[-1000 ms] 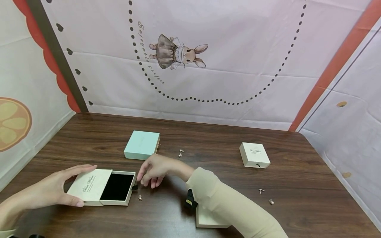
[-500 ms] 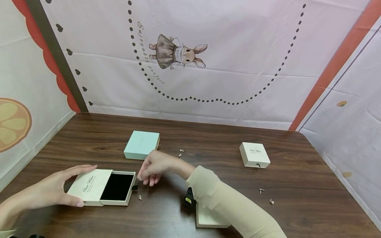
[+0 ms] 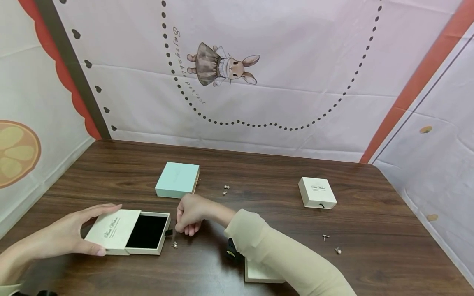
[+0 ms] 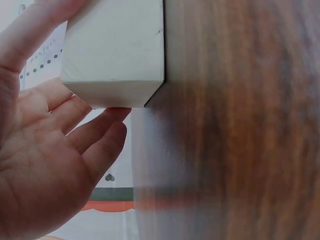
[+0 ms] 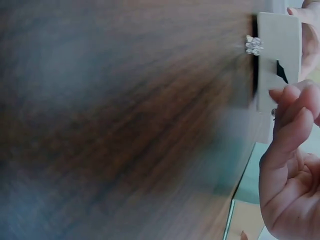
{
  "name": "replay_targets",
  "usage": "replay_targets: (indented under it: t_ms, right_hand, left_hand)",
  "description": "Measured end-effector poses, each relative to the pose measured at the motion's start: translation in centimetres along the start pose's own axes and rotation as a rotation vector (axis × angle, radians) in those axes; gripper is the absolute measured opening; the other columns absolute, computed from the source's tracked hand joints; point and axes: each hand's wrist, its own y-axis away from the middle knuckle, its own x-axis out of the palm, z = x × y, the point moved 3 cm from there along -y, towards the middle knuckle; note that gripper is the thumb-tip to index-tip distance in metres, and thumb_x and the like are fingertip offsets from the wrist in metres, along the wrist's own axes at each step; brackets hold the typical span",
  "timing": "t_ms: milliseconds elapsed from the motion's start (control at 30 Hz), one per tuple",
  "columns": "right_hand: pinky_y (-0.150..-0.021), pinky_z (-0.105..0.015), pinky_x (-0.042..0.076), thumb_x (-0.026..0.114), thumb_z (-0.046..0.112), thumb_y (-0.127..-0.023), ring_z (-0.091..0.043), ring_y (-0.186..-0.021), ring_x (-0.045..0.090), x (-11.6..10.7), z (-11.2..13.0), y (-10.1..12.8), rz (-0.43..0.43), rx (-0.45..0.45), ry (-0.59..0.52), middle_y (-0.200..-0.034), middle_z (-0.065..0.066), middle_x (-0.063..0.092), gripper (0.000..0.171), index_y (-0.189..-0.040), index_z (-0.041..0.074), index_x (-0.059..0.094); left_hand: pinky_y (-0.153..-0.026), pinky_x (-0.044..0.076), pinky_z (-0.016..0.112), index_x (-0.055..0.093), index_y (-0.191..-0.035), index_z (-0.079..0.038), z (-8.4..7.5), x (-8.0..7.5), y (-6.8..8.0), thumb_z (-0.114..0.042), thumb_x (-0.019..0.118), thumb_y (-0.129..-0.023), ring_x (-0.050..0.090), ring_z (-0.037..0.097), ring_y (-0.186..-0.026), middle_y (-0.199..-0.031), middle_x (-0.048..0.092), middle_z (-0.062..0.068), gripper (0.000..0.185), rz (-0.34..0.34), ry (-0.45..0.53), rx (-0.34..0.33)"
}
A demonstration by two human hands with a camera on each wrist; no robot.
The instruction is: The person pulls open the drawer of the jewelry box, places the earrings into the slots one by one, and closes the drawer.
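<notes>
Left hand [image 3: 64, 236] clamps the cream sleeve [image 3: 112, 231], steadying the open drawer box. Right hand [image 3: 189, 213], fingers curled, pinches something small; indistinct. An earring [image 3: 174, 245] lies near on the counter [image 3: 259, 197].

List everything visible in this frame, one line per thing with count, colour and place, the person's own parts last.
drawer box: 1, cream sleeve with black-lined tray slid out, front left of table.
mint box: 1, pale green, closed, centre left, further back.
small cream box: 1, closed, right side.
flat cream box: 1, front edge, partly under the right forearm.
earring by the drawer: 1, sparkly, on the table just in front of the tray's corner.
earrings in the middle: 2 small pieces, right of the mint box.
earrings at right: 2 small pieces, front right.
table: 1, dark wood.
left hand: holds the drawer box's sleeve.
right hand: fingers curled, beside the tray's pull tab.
</notes>
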Motion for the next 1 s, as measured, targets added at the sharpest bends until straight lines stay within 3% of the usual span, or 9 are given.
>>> replay_targets:
  t_ms: [233,500,800,1000]
  right_hand:
    - [-0.042,-0.025,0.048,0.062,-0.002,-0.079,-0.01,-0.037,0.051,0.09,-0.57,-0.14,0.018,0.009,-0.005,-0.047,-0.005,0.057,0.021,-0.06,0.006,0.056]
    - [-0.039,-0.023,0.045,0.062,0.0,-0.079,-0.01,-0.037,0.049,-0.14,-0.87,-0.31,0.007,0.02,-0.037,-0.048,-0.004,0.055,0.017,-0.068,0.008,0.052]
    - [-0.037,-0.021,0.043,0.072,0.009,-0.075,-0.008,-0.033,0.045,-0.66,-0.78,-0.08,-0.079,0.057,0.116,-0.043,0.0,0.047,0.022,-0.062,0.01,0.055]
    - [-0.039,-0.023,0.047,0.069,0.006,-0.077,-0.008,-0.034,0.048,-0.7,-0.77,-0.06,-0.085,0.07,0.114,-0.046,-0.002,0.055,0.023,-0.057,0.007,0.06]
  left_hand:
    - [-0.08,0.019,0.006,0.042,-0.137,-0.018,-0.34,-0.07,-0.06,-0.022,0.084,-0.058,0.024,-0.019,-0.114,-0.132,0.037,-0.025,0.089,0.0,0.002,0.022]
    - [-0.077,0.025,0.009,0.042,-0.136,-0.02,-0.21,-0.23,0.06,-0.023,0.084,-0.059,0.024,-0.02,-0.113,-0.132,0.037,-0.025,0.088,0.008,-0.019,-0.004]
    - [-0.081,0.019,0.006,0.042,-0.136,-0.018,-0.26,-0.04,0.0,-0.024,0.084,-0.058,0.023,-0.02,-0.114,-0.132,0.036,-0.027,0.089,0.001,0.0,0.022]
    - [-0.081,0.015,0.005,0.041,-0.137,-0.018,-0.28,0.0,-0.01,-0.023,0.084,-0.058,0.023,-0.02,-0.114,-0.131,0.037,-0.026,0.09,-0.003,0.017,0.011]
